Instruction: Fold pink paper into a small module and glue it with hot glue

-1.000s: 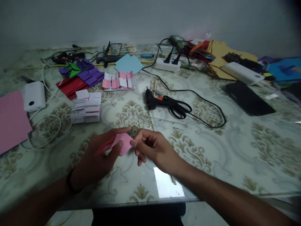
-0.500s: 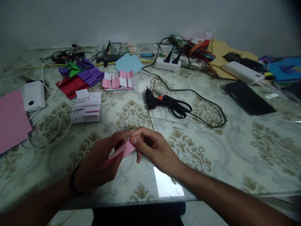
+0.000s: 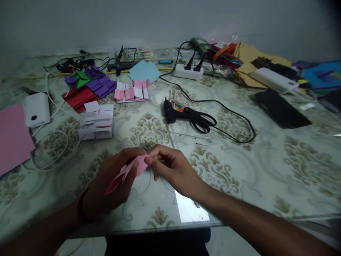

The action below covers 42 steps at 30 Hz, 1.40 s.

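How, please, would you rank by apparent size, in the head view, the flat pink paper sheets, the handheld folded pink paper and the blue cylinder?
1. Flat pink paper sheets, though cut off by the frame
2. Folded pink paper, partly hidden by the left hand
3. Blue cylinder

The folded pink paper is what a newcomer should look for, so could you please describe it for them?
Near the front edge of the patterned table, the left hand and the right hand are close together. Both grip the folded pink paper. Unlike the flat pink sheet at the far left, it is creased and the only paper being held.
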{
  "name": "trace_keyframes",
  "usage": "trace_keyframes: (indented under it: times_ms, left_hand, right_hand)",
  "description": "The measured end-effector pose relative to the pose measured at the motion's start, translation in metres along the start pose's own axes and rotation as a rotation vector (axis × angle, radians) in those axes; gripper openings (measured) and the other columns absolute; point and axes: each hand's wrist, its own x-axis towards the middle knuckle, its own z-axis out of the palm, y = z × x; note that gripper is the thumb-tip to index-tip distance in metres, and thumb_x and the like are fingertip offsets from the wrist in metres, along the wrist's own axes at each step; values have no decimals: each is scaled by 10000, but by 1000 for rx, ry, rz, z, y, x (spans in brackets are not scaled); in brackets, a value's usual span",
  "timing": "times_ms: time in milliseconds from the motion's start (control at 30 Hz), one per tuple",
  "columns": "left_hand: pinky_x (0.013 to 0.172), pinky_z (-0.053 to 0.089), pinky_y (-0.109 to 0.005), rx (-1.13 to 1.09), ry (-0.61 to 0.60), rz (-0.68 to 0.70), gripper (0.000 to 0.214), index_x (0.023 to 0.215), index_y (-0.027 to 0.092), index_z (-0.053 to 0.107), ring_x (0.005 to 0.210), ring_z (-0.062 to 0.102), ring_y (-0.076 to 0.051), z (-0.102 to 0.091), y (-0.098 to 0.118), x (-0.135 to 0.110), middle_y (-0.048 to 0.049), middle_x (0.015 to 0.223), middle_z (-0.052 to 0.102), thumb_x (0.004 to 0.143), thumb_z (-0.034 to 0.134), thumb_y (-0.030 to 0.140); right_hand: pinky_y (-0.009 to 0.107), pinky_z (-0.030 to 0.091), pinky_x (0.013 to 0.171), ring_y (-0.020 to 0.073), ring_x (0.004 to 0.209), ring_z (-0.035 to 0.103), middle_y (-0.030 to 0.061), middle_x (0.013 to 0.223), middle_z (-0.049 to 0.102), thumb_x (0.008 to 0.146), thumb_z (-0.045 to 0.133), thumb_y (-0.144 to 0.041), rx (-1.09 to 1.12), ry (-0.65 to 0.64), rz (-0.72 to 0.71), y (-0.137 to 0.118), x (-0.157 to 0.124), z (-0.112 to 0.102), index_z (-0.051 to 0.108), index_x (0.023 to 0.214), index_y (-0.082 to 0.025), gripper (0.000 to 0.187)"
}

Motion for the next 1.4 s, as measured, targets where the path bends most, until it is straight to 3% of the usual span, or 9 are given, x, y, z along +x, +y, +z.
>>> trace_keyframes:
  times_ms: [233,500,600,667,767,833,933,1167,1400]
  left_hand:
    - [855,655,-321,-20,-32,60,361,1359,290,604,978,807,-207,2,1,0,-37,1185,817,1028,631,151]
    - [1252,506,-611,-233,-371,127,1251,1733,447,272,1556,527,-417,-14,-5,4,-139,1705,521,716,977,629]
    - [1226,521,-592,-440,-394,22,949,1696,411,398,1519,567,-410,-19,-8,5,-120,1692,538,894,644,857]
    - [1159,569,-508,-586,-339,-186,696,1585,362,541,1423,655,-353,-18,-11,6,-110,1526,684,1065,362,789]
    - [889,630,-384,-552,-347,-267,461,1273,258,710,1060,768,-278,-12,-12,10,-94,1177,799,1050,604,648]
    - [707,544,-284,-338,-366,-273,243,940,214,730,776,688,-177,-8,-12,12,-10,862,752,1019,701,442]
    - [565,391,-245,-213,-354,-285,313,742,191,671,584,496,-110,-5,-10,15,51,629,590,1009,663,354]
    - [546,336,-240,-313,-262,-434,390,718,204,546,608,426,-120,-7,-11,18,57,660,480,1009,619,454]
    - [531,306,-243,-336,-406,-450,353,798,179,682,582,426,-119,-5,-9,19,47,645,517,1001,585,452]
  right_hand:
    - [268,440,621,120,612,537,-50,670,589,926,840,-522,41,58,-29,3,1,0,680,848,-200,368]
    - [292,412,660,152,702,515,-14,762,602,883,847,-540,-3,153,-38,-20,3,-16,708,870,-212,357]
    - [290,404,656,147,695,510,-16,762,601,891,837,-523,-36,102,-35,-24,4,-22,686,858,-206,353]
    - [291,407,655,146,690,512,-18,752,598,921,808,-500,-94,38,-46,-24,4,-22,672,834,-205,336]
    - [295,433,684,157,719,545,-10,757,623,959,766,-401,-250,-45,-105,-19,4,-19,686,816,-206,255]
    - [294,440,693,160,731,558,-5,767,638,968,750,-356,-327,-75,-141,-15,3,-16,703,811,-206,222]
    - [289,434,676,157,718,552,-8,757,636,978,763,-416,-332,-89,-118,-11,3,-14,714,807,-205,275]
    - [287,444,683,152,729,564,-12,776,652,900,863,-522,-176,-17,-58,-9,7,-15,697,812,-202,371]
    - [286,505,659,153,690,624,-9,752,686,812,926,-576,-65,-56,55,-7,9,-15,734,817,-197,425]
